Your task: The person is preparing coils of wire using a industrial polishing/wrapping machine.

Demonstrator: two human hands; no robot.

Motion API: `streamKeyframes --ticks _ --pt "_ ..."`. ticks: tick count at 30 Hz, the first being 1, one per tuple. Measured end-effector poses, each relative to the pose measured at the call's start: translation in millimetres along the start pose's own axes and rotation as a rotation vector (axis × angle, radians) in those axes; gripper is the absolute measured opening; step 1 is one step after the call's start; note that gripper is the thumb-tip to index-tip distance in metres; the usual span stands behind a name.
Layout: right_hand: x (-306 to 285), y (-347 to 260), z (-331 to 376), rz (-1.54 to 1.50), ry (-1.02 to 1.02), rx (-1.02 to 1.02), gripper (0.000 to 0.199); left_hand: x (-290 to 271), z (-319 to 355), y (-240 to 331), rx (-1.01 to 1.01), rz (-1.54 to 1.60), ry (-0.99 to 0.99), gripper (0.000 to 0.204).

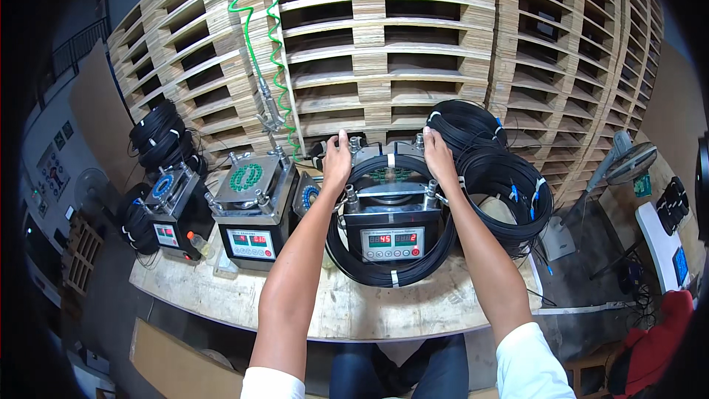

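Note:
A bench polishing machine (391,242) with a metal top and red lit digits stands in front of me. A coil of black cable (395,278), bound with white ties, hangs around its front, and its upper part lies across the top. My left hand (337,162) is at the machine's far left corner, beside a metal corner post. At the far right corner, my right hand (438,159) mirrors it next to another post. Both thumbs point up and the other fingers look curled, mostly hidden. What they grip cannot be made out. Green connectors (389,175) show on the top plate between my arms.
Two similar machines, one with a green connector ring (246,176), one with a blue ring (163,185), stand left. A small bottle (198,242) is between them. Black cable coils (506,196) lie right. Green spiral air hoses (277,37) hang before stacked pallets (425,63).

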State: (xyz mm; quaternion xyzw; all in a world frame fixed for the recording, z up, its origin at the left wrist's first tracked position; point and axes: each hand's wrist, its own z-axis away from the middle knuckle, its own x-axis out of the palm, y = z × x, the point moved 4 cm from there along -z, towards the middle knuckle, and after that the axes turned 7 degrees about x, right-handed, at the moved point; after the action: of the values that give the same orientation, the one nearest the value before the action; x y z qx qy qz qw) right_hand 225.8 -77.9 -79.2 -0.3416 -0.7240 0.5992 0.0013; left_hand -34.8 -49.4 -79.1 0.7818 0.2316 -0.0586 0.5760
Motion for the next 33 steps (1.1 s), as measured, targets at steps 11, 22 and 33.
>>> streamKeyframes --ticks 11,22,33 --pt "0.2 1.3 0.3 -0.052 -0.03 0.088 0.063 -1.2 -3.7 -6.4 -0.041 -0.126 -0.017 0.087" --pt "4.8 9.5 -7.0 0.161 -0.098 0.244 0.076 0.5 -8.4 -12.4 -0.115 -0.156 -0.044 0.084" --pt "0.8 6.3 -2.9 0.088 -0.109 0.212 0.072 -0.1 -2.0 -2.0 -0.117 -0.169 -0.103 0.089"
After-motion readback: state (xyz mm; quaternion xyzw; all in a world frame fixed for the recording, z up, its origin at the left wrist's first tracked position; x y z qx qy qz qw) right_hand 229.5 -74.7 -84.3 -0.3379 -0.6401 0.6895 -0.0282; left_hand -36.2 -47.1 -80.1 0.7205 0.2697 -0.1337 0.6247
